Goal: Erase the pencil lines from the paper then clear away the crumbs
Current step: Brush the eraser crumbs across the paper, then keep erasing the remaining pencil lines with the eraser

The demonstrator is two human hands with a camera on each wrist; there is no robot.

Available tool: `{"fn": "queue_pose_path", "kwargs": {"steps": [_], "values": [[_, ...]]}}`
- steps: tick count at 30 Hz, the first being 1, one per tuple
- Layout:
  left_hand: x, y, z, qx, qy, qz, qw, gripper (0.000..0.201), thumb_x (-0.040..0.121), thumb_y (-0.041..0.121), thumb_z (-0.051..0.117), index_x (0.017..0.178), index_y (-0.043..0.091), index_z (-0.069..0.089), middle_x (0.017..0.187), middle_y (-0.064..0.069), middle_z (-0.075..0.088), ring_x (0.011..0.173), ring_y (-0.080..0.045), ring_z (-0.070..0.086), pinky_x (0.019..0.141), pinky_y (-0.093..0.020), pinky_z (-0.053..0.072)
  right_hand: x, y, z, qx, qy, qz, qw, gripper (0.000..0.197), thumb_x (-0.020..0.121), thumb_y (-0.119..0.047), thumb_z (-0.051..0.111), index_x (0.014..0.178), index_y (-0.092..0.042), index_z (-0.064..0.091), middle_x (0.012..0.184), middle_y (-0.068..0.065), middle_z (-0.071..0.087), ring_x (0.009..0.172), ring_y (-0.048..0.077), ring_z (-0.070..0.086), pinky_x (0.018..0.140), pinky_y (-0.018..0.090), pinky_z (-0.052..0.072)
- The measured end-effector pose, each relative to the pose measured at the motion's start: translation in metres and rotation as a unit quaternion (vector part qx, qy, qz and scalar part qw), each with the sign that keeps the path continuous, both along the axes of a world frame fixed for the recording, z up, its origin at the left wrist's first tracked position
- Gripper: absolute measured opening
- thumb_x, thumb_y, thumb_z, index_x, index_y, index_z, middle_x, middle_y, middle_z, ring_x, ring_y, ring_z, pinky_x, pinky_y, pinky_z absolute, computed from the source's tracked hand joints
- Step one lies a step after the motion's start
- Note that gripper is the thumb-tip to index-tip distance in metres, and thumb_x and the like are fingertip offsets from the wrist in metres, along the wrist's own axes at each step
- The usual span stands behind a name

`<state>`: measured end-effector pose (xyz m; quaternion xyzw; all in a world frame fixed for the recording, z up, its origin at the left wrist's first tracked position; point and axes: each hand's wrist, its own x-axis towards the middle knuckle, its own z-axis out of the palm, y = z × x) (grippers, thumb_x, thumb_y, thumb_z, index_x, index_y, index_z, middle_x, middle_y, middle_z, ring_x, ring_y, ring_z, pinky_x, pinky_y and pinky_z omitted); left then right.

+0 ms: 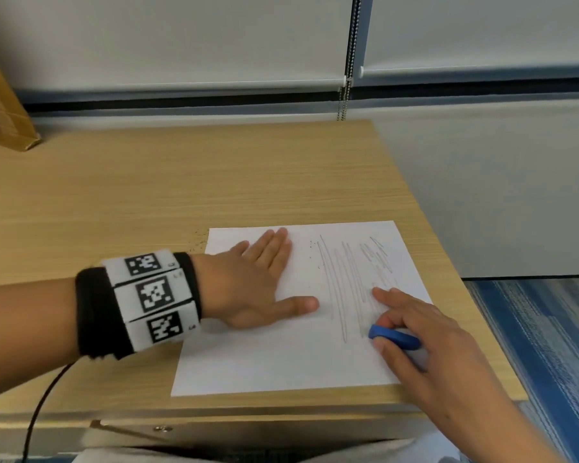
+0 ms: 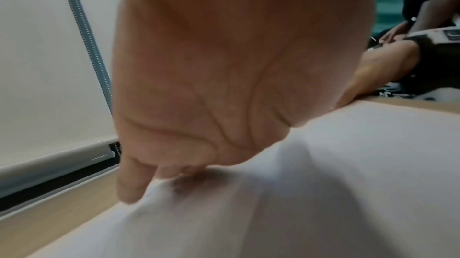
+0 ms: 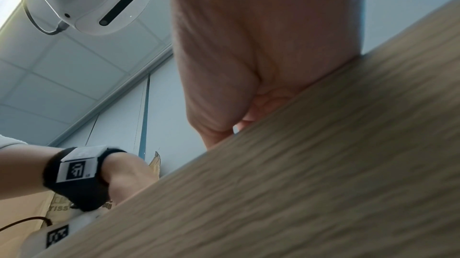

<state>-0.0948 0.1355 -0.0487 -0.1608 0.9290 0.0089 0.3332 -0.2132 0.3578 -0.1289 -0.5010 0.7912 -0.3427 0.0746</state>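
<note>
A white sheet of paper (image 1: pixel 264 359) lies on the wooden desk (image 1: pixel 181 182) near its front right corner. Grey pencil lines (image 1: pixel 345 282) cross the sheet's right half. My left hand (image 1: pixel 264 282) lies flat on the paper's upper left part, fingers straight, pressing it down; the left wrist view shows its palm (image 2: pixel 199 85) over the paper (image 2: pixel 323 193). My right hand (image 1: pixel 425 342) pinches a blue eraser (image 1: pixel 393 336) against the paper at the lower end of the lines, index finger stretched out. In the right wrist view the desk edge (image 3: pixel 298 163) hides the right hand's (image 3: pixel 248 55) fingers.
Dark eraser crumbs (image 1: pixel 198 237) lie on the desk by the paper's top left corner, a few more on the sheet (image 1: pixel 312 245). A cardboard box (image 1: pixel 0 105) stands at the back left. The desk's right edge (image 1: pixel 448 262) drops to blue carpet (image 1: pixel 549 345).
</note>
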Motion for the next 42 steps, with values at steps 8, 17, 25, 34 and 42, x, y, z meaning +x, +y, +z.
{"fn": "queue_pose_path", "kwargs": {"steps": [8, 17, 25, 34, 42], "values": [[-0.047, 0.031, -0.016, 0.050, 0.055, -0.166, 0.983, 0.091, 0.091, 0.073, 0.013, 0.149, 0.015, -0.027, 0.153, 0.001, -0.038, 0.142, -0.013, -0.032, 0.119, -0.044, -0.012, 0.004, -0.003, 0.006, -0.030, 0.002, -0.004, 1.000, 0.011, 0.080, -0.044, 0.059, 0.090, -0.043, 0.058, 0.126, -0.041, 0.043, 0.125, -0.016, 0.037, 0.094, 0.014, 0.032], [-0.020, -0.024, -0.006, -0.006, 0.046, 0.043, 0.998, 0.110, 0.067, 0.081, -0.003, 0.147, 0.010, -0.028, 0.154, -0.005, -0.036, 0.144, -0.018, -0.027, 0.121, -0.042, -0.003, 0.001, 0.001, 0.001, -0.001, -0.017, -0.012, 1.000, 0.032, 0.080, -0.025, 0.072, 0.104, -0.042, 0.057, 0.118, -0.047, 0.044, 0.124, -0.016, 0.034, 0.095, 0.015, 0.031], [-0.019, 0.014, -0.020, 0.048, 0.042, -0.126, 0.990, 0.094, 0.080, 0.077, 0.002, 0.144, 0.018, -0.033, 0.148, 0.000, -0.044, 0.140, -0.014, -0.036, 0.119, -0.042, -0.013, 0.002, -0.001, 0.007, -0.014, -0.024, -0.008, 1.000, 0.011, 0.080, -0.035, 0.069, 0.086, -0.041, 0.060, 0.125, -0.041, 0.049, 0.124, -0.018, 0.037, 0.094, 0.014, 0.031], [0.003, 0.006, -0.013, 0.019, 0.063, -0.113, 0.991, 0.091, 0.081, 0.076, 0.002, 0.146, 0.023, -0.033, 0.148, -0.002, -0.044, 0.139, -0.015, -0.037, 0.118, -0.040, -0.016, 0.003, 0.000, 0.015, 0.027, -0.024, 0.001, 0.999, 0.024, 0.082, -0.025, 0.069, 0.094, -0.042, 0.057, 0.119, -0.045, 0.043, 0.115, -0.025, 0.036, 0.089, 0.004, 0.029], [0.024, -0.012, -0.015, -0.020, 0.020, -0.024, 0.999, 0.100, 0.072, 0.080, -0.005, 0.142, 0.016, -0.036, 0.147, -0.002, -0.045, 0.141, -0.016, -0.035, 0.120, -0.041, -0.009, 0.007, -0.003, 0.027, 0.074, -0.005, 0.002, 0.997, 0.028, 0.081, -0.026, 0.069, 0.081, -0.047, 0.051, 0.116, -0.042, 0.045, 0.104, -0.011, 0.049, 0.086, 0.012, 0.034]]}}
